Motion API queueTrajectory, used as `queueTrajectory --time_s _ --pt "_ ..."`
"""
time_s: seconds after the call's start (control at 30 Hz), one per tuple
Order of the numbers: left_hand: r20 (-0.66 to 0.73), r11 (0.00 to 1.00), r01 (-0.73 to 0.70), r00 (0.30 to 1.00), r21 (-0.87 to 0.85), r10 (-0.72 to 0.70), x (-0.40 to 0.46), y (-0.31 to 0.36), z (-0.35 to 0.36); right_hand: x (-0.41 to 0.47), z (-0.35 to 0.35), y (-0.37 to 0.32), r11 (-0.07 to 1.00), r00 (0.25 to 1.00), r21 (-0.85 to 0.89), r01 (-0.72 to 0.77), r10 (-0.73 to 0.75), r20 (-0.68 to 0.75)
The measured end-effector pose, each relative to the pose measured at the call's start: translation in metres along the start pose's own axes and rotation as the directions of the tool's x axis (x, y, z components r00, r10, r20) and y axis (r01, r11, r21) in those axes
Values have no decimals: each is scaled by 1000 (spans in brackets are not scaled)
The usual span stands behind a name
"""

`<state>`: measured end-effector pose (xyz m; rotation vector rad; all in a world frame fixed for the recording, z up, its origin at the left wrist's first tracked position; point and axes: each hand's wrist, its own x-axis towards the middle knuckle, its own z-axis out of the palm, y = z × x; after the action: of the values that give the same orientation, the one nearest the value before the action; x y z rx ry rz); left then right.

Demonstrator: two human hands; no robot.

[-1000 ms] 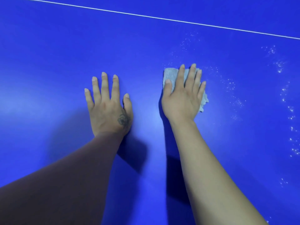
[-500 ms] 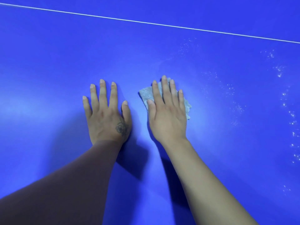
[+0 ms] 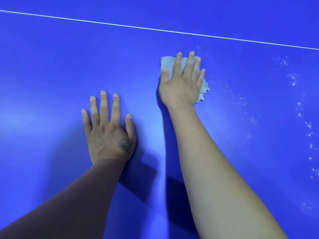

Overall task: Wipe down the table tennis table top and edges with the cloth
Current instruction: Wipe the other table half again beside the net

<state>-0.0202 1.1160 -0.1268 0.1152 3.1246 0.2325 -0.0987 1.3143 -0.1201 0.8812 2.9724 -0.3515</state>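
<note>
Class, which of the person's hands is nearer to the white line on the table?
Right. The right hand presses the cloth just short of the white line; the left hand lies flat farther back.

No readable text, label, brand, number or sign appears anywhere in view.

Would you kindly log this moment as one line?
right hand flat, pressing cloth on table | left hand flat on table | specks right of cloth
</note>
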Motion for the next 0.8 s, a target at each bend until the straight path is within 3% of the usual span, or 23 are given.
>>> queueTrajectory --time_s 0.13,0.27,0.5,0.63,0.8 --pt "-7 1000 -3 1000 -11 2 1 0 1 -15 9 -35 982 982 -4 191 -191 15" --pt "-15 1000 -3 1000 3 3 0 -1 1 -58 23 -29 954 952 10 299 -298 -70" --pt "-34 1000 16 999 -1 -16 3 7 -9 -92 5 49 985 983 -22 172 -173 -53" --pt "-127 999 20 992 -43 -26 53 33 -8 -52 4 65 997 994 -27 78 -80 -80" --pt "-117 999 -19 993 48 24 82 57 16 19 0 54 999 997 -27 -45 43 -66"
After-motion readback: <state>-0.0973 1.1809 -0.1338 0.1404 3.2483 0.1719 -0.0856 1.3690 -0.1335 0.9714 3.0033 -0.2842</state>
